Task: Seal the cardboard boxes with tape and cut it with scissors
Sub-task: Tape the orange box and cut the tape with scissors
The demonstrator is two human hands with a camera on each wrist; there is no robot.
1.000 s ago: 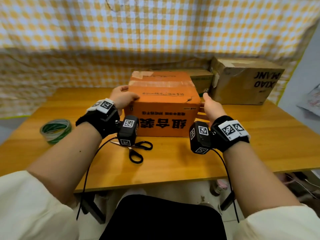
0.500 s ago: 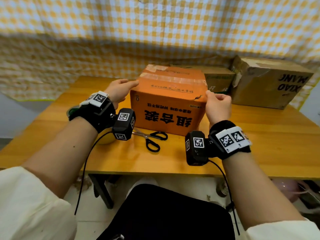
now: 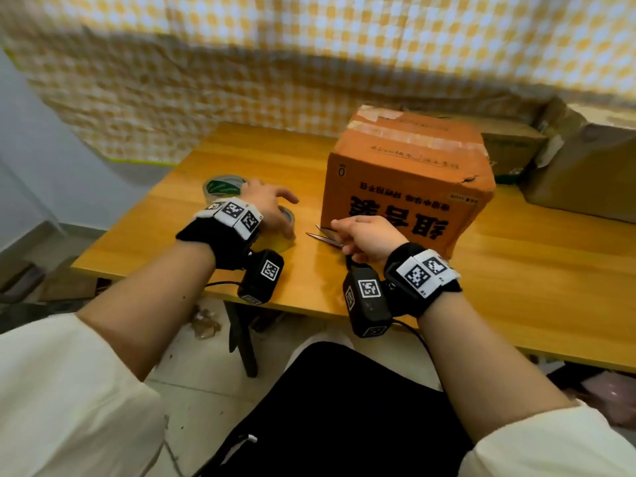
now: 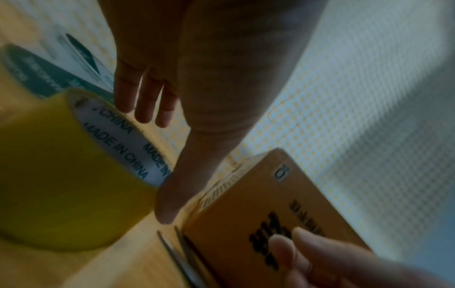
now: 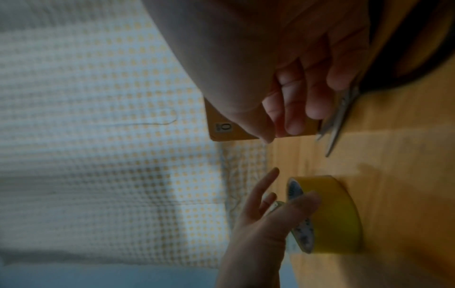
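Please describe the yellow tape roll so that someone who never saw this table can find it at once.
Start at the orange box on the wooden table. To its left, under the left hand, lies the yellow tape roll. The roll behind it is green and white instead.

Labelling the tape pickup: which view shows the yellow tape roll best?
The right wrist view: the whole yellow tape roll lies flat on the table, with the left hand reaching over it. The left wrist view shows it close but cropped. The head view has the hand hiding most of it.
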